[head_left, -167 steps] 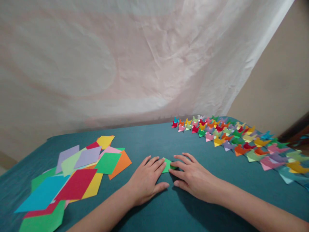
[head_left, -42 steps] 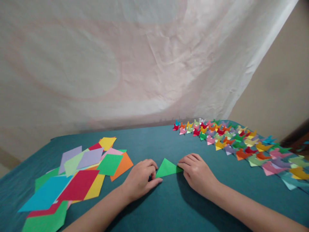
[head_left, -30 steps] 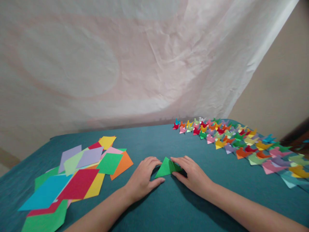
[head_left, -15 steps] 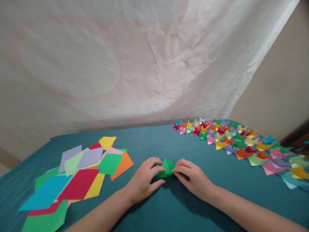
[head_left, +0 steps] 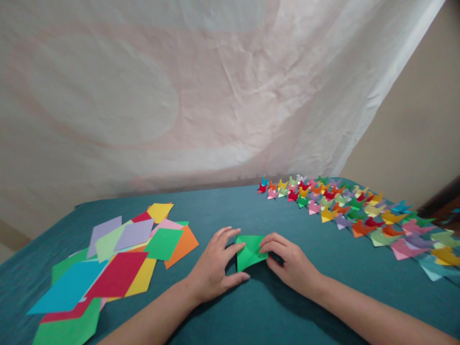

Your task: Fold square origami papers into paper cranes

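A small folded green paper [head_left: 250, 250] lies partly lifted on the teal tablecloth [head_left: 230, 306], between my two hands. My left hand [head_left: 215, 266] grips its left side, thumb under the near corner and index finger on top, the other fingers raised. My right hand [head_left: 289, 261] pinches the paper's right edge with curled fingers. The paper shows creases and a squarish, opened-out shape.
A loose pile of coloured paper squares [head_left: 118, 258] covers the table's left part. Several rows of small folded paper figures [head_left: 359, 211] in many colours run along the right side to the far edge. A white cloth [head_left: 179, 96] hangs behind the table.
The green paper went from a flat triangle to a lifted, pinched fold and now spreads into a squarish shape. Both hands stayed on it, with the left fingers now raised.
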A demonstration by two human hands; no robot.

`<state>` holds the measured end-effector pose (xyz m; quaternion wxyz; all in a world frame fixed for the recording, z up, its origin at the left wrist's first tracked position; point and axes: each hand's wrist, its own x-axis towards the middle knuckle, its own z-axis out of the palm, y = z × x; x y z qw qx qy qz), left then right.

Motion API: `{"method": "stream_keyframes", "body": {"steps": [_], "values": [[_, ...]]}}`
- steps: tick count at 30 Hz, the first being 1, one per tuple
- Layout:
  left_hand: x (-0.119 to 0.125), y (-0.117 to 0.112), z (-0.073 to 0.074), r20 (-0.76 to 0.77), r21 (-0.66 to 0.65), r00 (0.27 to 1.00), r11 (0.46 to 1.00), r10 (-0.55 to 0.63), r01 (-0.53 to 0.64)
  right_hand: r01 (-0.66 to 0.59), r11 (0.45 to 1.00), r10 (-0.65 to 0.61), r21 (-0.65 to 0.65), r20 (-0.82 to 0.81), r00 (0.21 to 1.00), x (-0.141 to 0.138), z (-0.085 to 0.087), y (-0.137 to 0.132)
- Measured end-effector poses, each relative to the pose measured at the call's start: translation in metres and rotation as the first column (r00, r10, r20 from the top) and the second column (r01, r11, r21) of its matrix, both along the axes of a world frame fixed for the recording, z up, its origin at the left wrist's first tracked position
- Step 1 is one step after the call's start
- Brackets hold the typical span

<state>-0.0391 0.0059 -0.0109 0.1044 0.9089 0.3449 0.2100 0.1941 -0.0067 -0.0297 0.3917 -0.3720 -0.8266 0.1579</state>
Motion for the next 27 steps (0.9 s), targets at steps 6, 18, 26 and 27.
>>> {"method": "stream_keyframes", "body": {"steps": [6, 18, 26, 27], "values": [[0.000, 0.000, 0.003, -0.034, 0.021, 0.999, 0.999, -0.040, 0.041, 0.012, 0.997, -0.019, -0.075, -0.096, 0.995, 0.003, -0.002, 0.004], [0.002, -0.001, 0.000, -0.073, 0.145, 0.973, 0.963, -0.218, 0.227, 0.012, 0.994, -0.024, -0.106, -0.111, 0.994, 0.002, -0.003, 0.006], [0.002, -0.002, -0.001, -0.055, 0.185, 0.977, 0.959, -0.206, 0.213, -0.023, 0.998, 0.028, -0.060, 0.089, 0.996, 0.010, 0.009, 0.007], [0.002, -0.002, -0.001, -0.055, 0.196, 0.977, 0.957, -0.206, 0.213, -0.044, 0.998, 0.050, -0.048, 0.137, 0.989, 0.012, 0.011, 0.008]]}}
